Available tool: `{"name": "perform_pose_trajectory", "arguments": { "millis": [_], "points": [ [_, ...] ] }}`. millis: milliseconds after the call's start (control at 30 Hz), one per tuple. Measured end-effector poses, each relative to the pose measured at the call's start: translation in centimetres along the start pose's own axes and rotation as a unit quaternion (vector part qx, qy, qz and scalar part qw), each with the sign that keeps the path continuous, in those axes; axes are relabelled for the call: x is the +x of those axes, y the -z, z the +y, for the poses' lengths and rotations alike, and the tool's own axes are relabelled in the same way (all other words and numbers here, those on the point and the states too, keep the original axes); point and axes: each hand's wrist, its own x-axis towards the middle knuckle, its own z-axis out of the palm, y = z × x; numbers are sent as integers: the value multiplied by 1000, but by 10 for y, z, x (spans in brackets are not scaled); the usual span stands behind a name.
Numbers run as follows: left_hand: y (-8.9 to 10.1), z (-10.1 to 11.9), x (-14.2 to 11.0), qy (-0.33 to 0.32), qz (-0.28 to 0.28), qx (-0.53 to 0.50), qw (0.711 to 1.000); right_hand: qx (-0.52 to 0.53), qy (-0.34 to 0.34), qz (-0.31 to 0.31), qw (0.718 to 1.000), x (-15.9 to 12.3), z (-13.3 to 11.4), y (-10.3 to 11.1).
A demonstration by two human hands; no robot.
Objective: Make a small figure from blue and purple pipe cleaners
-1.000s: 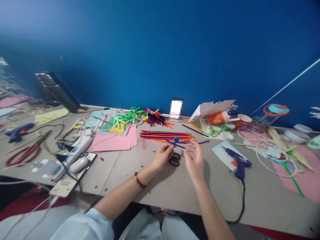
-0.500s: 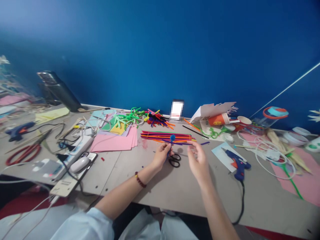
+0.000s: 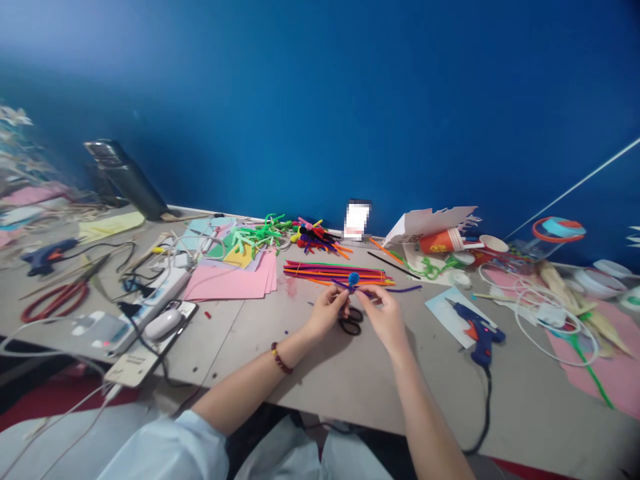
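Note:
Between my two hands is a purple pipe cleaner (image 3: 407, 289) with a blue fuzzy ball (image 3: 354, 278) standing up at its middle. My left hand (image 3: 327, 310) pinches it just under the ball. The fingertips of my right hand (image 3: 384, 319) close on the pipe cleaner right beside the left ones, and its free end sticks out to the right. Black-handled scissors (image 3: 351, 325) lie on the table below my fingers, their blades partly hidden by my left hand. Just behind is a banded bundle of colored pipe cleaners (image 3: 310, 271).
At right a blue glue gun (image 3: 477, 330) rests on light blue paper. Pink paper sheets (image 3: 230, 280), a power strip (image 3: 155, 303), a white mouse (image 3: 163, 325) and red-handled scissors (image 3: 57, 300) lie to the left. Green bent pipe cleaners (image 3: 265, 237) are piled near the wall.
My right hand has moved left, from apart to meeting my left hand at the pipe cleaner, and its fingers have closed. The view has shifted slightly.

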Motion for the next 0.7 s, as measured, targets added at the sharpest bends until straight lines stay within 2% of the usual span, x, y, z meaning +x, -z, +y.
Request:
{"name": "perform_pose_trajectory", "arguments": {
  "millis": [133,267,400,700],
  "points": [
    [0,-1,-1,-19,-4,27,999,20,-23,8,999,0,1,-2],
    [-2,6,-4,-11,-9,32,999,24,-23,11,999,-2,-1,-3],
    [-3,9,-6,-21,3,30,999,23,-18,12,1000,-4,-2,-5],
    [1,-3,-1,-63,54,76,994,9,-16,19,1000,-8,-7,-7]
  ]
}}
